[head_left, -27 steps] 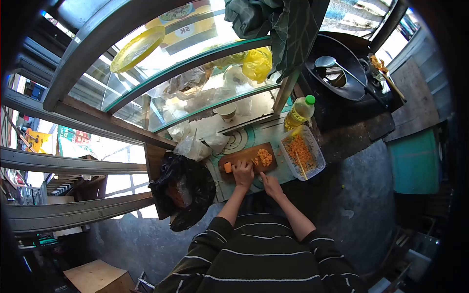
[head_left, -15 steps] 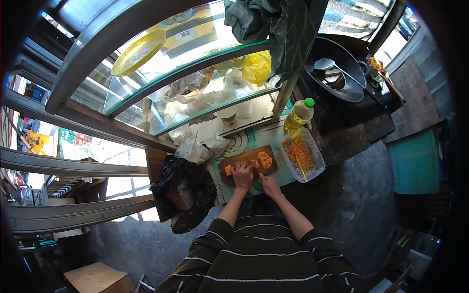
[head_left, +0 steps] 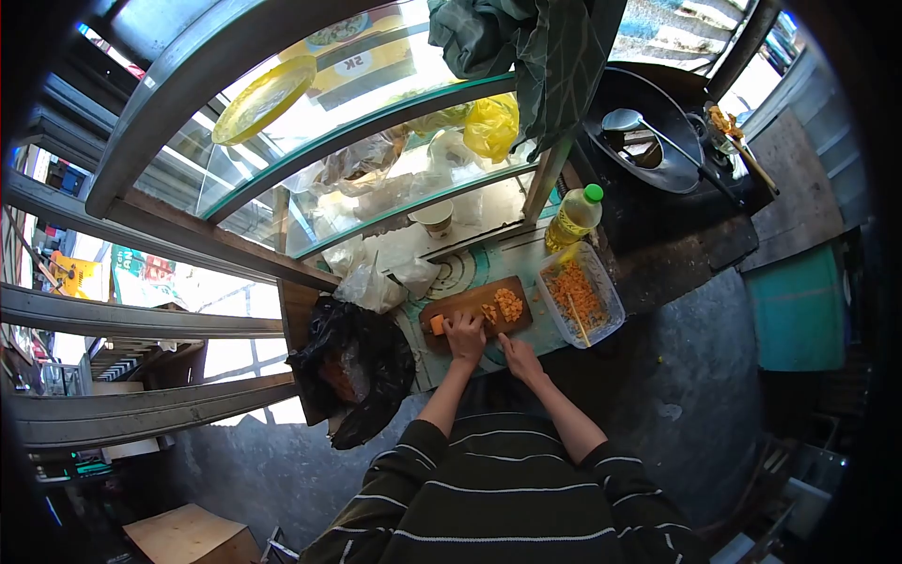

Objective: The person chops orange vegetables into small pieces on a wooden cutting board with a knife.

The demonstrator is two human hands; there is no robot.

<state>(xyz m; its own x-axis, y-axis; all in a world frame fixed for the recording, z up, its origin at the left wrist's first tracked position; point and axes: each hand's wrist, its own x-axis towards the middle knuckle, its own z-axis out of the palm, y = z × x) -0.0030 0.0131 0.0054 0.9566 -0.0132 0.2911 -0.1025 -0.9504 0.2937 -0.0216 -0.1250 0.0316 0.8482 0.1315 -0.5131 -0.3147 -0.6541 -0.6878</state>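
On the wooden board [head_left: 463,303], my left hand [head_left: 464,337] presses down with bent fingers over an orange piece that is mostly hidden. A larger orange chunk [head_left: 438,324] lies just left of those fingers. Diced orange bits [head_left: 508,304] sit in a pile on the board's right part, with a few more close to my left fingertips. My right hand [head_left: 518,357] is closed at the board's front edge, around something too small to make out. To the right stands a clear plastic tub [head_left: 609,321] holding orange shreds and a thin stick.
A green-capped oil bottle [head_left: 573,220] stands behind the tub. Black plastic bag [head_left: 376,352] lies left of the board, clear bags [head_left: 372,287] behind it. A glass cabinet [head_left: 376,226] rises at the back. A wok [head_left: 681,169] with a ladle sits at the right.
The view has shifted very slightly. Both hands stay in nearly the same place on and beside the board.
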